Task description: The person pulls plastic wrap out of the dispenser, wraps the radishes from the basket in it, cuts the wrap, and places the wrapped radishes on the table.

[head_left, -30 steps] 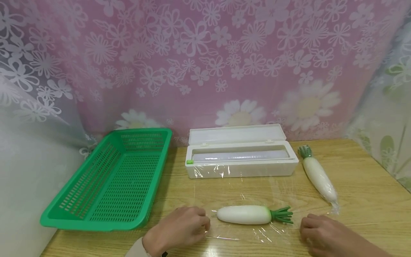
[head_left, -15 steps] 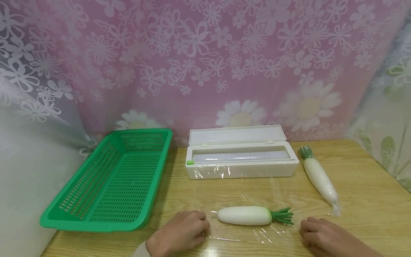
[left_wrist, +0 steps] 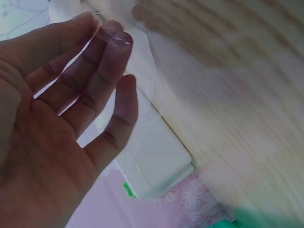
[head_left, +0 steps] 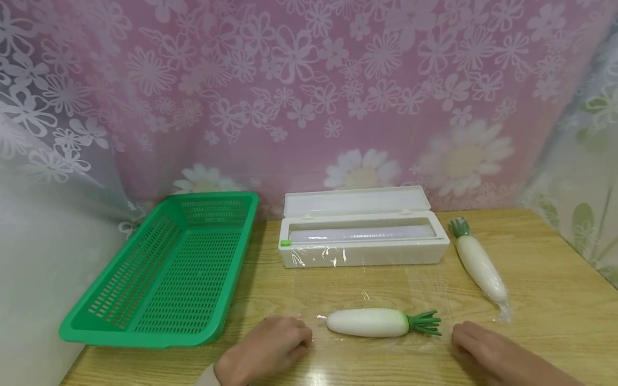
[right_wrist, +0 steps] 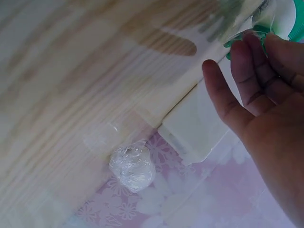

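A white radish (head_left: 367, 323) with cut green stalks lies crosswise on the table in the head view, on clear plastic wrap (head_left: 372, 287) that stretches forward to the dispenser box. My left hand (head_left: 270, 346) is just left of the radish's tip. In the left wrist view its thumb and fingertips pinch a bit of the wrap (left_wrist: 114, 39). Beyond the stalks, on the right, is my right hand (head_left: 492, 351). Its thumb and fingers come together on the wrap's edge in the right wrist view. Neither hand touches the radish.
A white wrap dispenser (head_left: 364, 254) stands behind the radish, lid raised, with a film roll (head_left: 362, 234) inside. A second radish (head_left: 482, 271), wrapped in film, lies at the right. The green basket (head_left: 223, 300) stands at the left. A flowered curtain (head_left: 309, 123) hangs behind.
Shiny film creases in front of the radish have vanished from there. Both hands have shifted only slightly. The radish, dispenser and basket stay where they were.
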Motion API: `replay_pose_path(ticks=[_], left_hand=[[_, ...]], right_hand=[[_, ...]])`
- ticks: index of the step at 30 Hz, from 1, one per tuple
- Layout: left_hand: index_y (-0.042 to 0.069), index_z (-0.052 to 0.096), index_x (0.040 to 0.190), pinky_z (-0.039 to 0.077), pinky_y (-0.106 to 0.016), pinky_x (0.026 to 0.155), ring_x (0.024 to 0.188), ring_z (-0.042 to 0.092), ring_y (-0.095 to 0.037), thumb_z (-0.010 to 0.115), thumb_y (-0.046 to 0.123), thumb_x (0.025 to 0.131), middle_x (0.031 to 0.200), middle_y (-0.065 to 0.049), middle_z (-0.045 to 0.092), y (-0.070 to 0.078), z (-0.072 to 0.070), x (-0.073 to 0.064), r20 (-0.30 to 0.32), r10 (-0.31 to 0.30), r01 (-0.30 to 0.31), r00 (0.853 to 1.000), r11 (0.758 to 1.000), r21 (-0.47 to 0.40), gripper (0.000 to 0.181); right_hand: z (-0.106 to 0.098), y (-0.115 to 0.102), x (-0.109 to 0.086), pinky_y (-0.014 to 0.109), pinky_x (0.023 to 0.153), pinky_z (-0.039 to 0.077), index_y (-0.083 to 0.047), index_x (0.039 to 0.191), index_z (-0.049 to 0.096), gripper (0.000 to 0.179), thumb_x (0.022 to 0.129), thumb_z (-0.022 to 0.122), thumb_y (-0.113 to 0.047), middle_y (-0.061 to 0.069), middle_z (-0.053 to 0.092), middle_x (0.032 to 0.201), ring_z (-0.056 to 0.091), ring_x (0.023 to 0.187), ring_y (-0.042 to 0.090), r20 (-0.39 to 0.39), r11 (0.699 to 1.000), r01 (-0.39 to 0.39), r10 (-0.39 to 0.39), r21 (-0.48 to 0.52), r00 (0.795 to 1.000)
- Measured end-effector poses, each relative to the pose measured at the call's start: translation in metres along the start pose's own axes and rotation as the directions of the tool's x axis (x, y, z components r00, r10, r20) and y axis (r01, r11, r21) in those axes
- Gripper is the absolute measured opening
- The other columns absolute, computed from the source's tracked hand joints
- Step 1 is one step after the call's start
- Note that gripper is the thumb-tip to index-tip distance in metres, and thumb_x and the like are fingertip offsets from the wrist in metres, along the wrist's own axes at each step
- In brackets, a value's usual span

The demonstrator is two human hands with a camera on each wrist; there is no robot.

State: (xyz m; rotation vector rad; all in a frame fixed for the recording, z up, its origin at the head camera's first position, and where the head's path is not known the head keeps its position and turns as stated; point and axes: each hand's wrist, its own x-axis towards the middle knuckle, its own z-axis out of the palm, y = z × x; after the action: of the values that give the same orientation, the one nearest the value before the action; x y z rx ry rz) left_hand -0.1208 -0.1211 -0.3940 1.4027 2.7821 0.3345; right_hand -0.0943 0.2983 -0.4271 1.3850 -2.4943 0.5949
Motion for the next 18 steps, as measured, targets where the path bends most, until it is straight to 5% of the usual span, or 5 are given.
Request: replay_pose_path(ticks=[2, 9, 14, 18], left_hand=[[0.018, 0.062, 0.076, 0.037, -0.011, 0.061, 0.066, 0.041, 0.002, 0.074, 0.005, 0.089, 0.072, 0.015, 0.050, -0.002, -0.002, 0.000, -0.008, 0.000, 0.000, 1.000, 1.000, -0.020, 0.022], [0.015, 0.069, 0.088, 0.044, -0.012, 0.065, 0.072, 0.052, 0.004, 0.073, 0.001, 0.090, 0.083, 0.011, 0.066, -0.009, -0.007, 0.000, -0.086, 0.032, -0.037, 0.996, 0.997, -0.068, 0.014], [0.016, 0.067, 0.092, 0.045, -0.013, 0.064, 0.071, 0.054, 0.004, 0.072, -0.001, 0.090, 0.084, 0.010, 0.066, -0.012, -0.009, 0.001, -0.133, 0.079, -0.086, 0.988, 0.995, -0.049, 0.018], [0.017, 0.070, 0.087, 0.045, -0.012, 0.064, 0.070, 0.053, 0.003, 0.073, 0.002, 0.091, 0.080, 0.010, 0.061, -0.014, -0.012, 0.002, -0.129, 0.096, -0.099, 0.987, 0.995, -0.018, 0.015]], right_hand=[[-0.002, 0.002, 0.000, 0.010, 0.061, 0.027, -0.023, 0.098, 0.050, 0.031, 0.090, 0.077, -0.010, -0.021, 0.039, 0.094, 0.037, 0.081, -0.008, 0.007, 0.999, -0.019, 0.019, 0.030, 1.000], [-0.011, 0.006, 0.001, 0.009, 0.067, 0.036, -0.020, 0.105, 0.060, 0.004, 0.105, 0.057, -0.017, -0.015, 0.052, 0.099, 0.046, 0.085, -0.003, -0.077, 1.000, 0.019, -0.020, -0.023, 0.997], [-0.014, 0.009, 0.008, 0.008, 0.067, 0.035, -0.024, 0.094, 0.065, 0.033, 0.110, 0.037, -0.027, -0.016, 0.049, 0.099, 0.044, 0.085, -0.003, -0.143, 0.997, 0.077, -0.080, -0.024, 0.987], [-0.017, 0.014, 0.011, 0.008, 0.065, 0.036, -0.022, 0.089, 0.068, 0.040, 0.111, 0.035, -0.028, -0.014, 0.048, 0.097, 0.045, 0.083, -0.003, -0.179, 0.994, 0.100, -0.108, -0.052, 0.978]])
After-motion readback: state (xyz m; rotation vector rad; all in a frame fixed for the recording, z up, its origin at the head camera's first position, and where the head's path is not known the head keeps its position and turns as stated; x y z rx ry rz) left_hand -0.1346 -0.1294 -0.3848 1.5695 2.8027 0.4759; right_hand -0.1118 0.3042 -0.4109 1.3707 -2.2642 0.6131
